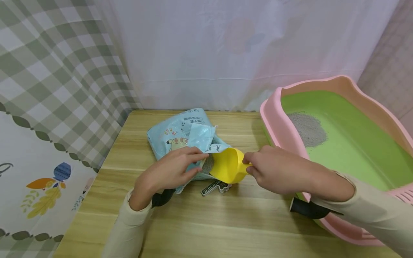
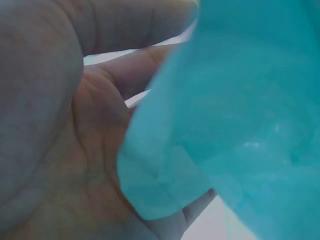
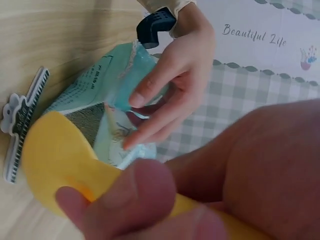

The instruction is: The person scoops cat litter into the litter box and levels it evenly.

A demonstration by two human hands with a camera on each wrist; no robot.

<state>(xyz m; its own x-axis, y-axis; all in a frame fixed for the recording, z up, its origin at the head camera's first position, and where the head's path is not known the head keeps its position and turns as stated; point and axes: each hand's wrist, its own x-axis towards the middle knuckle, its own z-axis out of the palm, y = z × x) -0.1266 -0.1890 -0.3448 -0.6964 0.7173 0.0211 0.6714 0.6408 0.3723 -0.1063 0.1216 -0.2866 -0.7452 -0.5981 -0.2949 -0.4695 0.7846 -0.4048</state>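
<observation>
A light-blue plastic bag (image 1: 175, 130) of grey cat litter (image 3: 89, 122) lies on the table, its mouth facing right. My left hand (image 1: 174, 166) holds the bag at its mouth, with the blue plastic (image 2: 240, 125) between thumb and fingers in the left wrist view. My right hand (image 1: 277, 168) grips the handle of a yellow scoop (image 1: 227, 166). The scoop's front edge is inside the bag's mouth, touching or close to the litter; the exact contact is hidden. No litter shows in the visible part of the scoop.
To the right stands a pink and green litter box (image 1: 287, 130) with a pile of grey litter (image 1: 308, 129) inside. A bag clip with a keyboard pattern (image 1: 214, 187) lies on the wooden table (image 1: 200, 229) just in front of the bag. Curtains (image 1: 193, 46) hang behind.
</observation>
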